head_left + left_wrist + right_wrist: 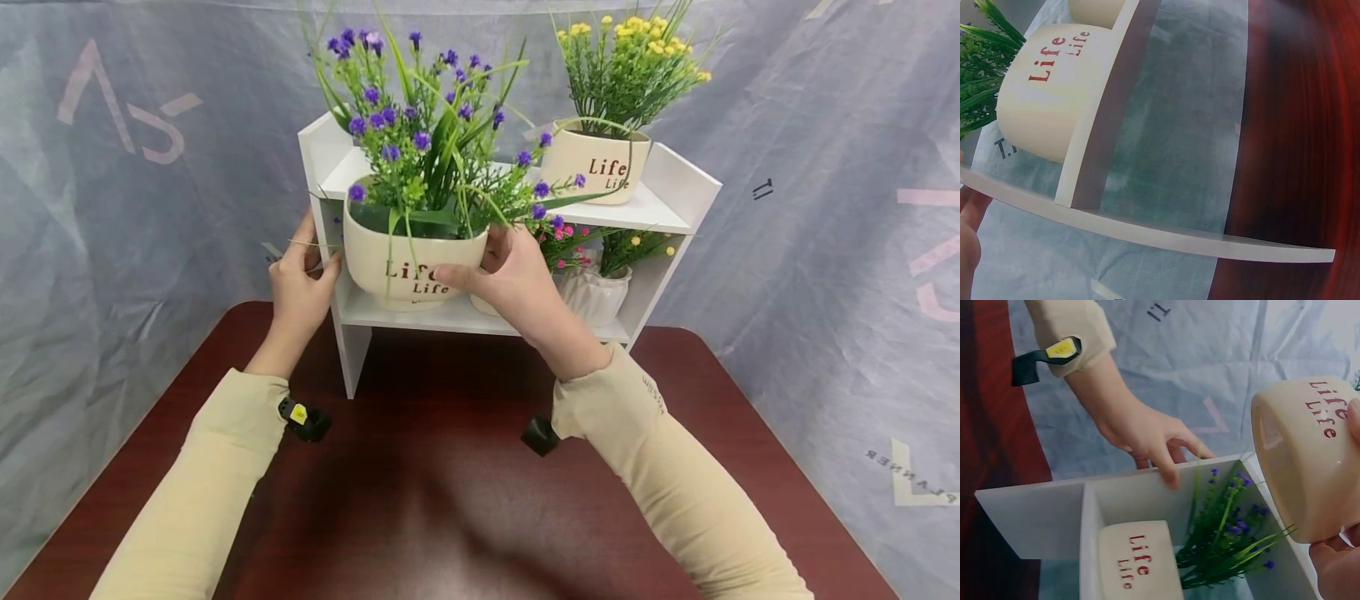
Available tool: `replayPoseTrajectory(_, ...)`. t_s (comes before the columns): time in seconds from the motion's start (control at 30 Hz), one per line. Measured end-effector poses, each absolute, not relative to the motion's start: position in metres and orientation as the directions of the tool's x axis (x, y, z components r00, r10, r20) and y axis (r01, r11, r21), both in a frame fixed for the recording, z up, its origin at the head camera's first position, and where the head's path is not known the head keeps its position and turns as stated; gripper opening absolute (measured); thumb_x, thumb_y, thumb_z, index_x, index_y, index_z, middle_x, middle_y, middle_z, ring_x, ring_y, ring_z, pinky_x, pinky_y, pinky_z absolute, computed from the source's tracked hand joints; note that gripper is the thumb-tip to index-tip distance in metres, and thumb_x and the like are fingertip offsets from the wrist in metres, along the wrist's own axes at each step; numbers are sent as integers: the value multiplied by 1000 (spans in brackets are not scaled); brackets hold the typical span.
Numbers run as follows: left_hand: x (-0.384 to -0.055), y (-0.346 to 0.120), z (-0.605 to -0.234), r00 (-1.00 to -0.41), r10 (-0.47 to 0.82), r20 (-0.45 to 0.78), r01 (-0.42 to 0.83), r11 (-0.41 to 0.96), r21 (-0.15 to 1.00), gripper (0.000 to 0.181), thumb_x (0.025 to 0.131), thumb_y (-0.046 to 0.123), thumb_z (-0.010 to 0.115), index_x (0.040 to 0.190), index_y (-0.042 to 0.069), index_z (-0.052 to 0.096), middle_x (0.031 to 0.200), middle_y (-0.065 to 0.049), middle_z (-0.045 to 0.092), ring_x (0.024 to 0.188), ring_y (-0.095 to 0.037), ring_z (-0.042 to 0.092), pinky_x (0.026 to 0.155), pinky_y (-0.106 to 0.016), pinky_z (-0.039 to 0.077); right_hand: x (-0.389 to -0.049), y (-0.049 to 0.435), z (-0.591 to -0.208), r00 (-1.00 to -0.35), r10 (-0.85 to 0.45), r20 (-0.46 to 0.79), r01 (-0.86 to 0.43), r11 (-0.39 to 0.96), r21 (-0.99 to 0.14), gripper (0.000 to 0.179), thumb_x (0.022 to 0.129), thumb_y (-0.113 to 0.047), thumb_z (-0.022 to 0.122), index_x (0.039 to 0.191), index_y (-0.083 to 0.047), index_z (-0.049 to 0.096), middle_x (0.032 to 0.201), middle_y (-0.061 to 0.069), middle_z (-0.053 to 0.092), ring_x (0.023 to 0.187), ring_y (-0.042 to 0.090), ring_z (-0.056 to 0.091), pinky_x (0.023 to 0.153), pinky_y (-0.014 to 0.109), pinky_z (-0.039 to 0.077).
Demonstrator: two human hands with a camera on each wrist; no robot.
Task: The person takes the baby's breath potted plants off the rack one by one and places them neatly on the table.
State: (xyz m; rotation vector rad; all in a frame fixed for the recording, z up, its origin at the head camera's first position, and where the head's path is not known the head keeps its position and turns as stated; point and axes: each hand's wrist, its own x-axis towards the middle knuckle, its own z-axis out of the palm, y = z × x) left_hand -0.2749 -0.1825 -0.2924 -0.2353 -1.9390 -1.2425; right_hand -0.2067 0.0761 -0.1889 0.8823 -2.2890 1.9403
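Note:
My right hand (517, 279) holds a cream pot (412, 258) marked "Life", filled with purple flowers and long green leaves. Its thumb lies across the front lettering while the other fingers reach behind the right side. The pot is in front of the white shelf (512, 212), overlapping its upper board in the head view. On the left, my left hand (300, 279) grips the shelf's side panel (1160, 472) near the front edge. Inside the lower compartment lies another cream "Life" pot (1141, 559) with purple flowers, mostly hidden by the held pot in the head view.
A cream pot with yellow flowers (600, 162) stands at the upper board's right end. Below it sits a white ribbed pot (596, 296), with pink flowers (566, 246) beside it. The shelf stands on a dark red table (450, 483), before a grey-blue cloth (187, 208).

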Motion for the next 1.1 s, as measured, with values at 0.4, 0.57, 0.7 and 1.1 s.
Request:
replayPoseTrajectory(0.4, -273, -185, -293, -654, -243, 717, 531, 528, 663, 63, 92, 6, 62, 149, 21, 40, 129, -20, 62, 108, -33, 67, 89, -31, 56, -208, 76, -223, -876, -391, 284, -345, 94, -934, 35, 83, -6, 72, 115, -1, 62, 113, 14, 68, 118, 21, 62, 99, 30, 53)
replayPoseTrajectory(0.57, -273, -185, -292, -647, -239, 724, 524, 551, 650, 65, 92, 7, 63, 150, 23, 39, 129, -19, 62, 105, -32, 68, 90, -38, 56, -208, 74, -237, -855, -419, 307, -372, 83, -924, 35, 82, -4, 72, 116, 1, 62, 112, 21, 70, 117, 21, 63, 106, 32, 49)
replayPoseTrajectory(0.7, -275, -185, -292, -655, -236, 718, 523, 545, 655, 65, 93, 7, 62, 150, 24, 37, 131, -18, 62, 107, -32, 67, 90, -40, 56, -208, 72, -245, -882, -410, 231, -300, 112, -947, 37, 83, -5, 73, 117, 1, 62, 118, 20, 68, 127, 19, 57, 108, 36, 48)
replayPoseTrajectory(1.1, -275, -185, -293, -673, -229, 703, 523, 526, 671, 65, 93, 7, 60, 150, 27, 35, 130, -19, 62, 108, -31, 67, 88, -24, 56, -210, 71, -273, -934, -351, 65, -195, 349, -917, 31, 81, -24, 78, 104, -6, 67, 99, 8, 74, 100, 12, 67, 84, 24, 54)
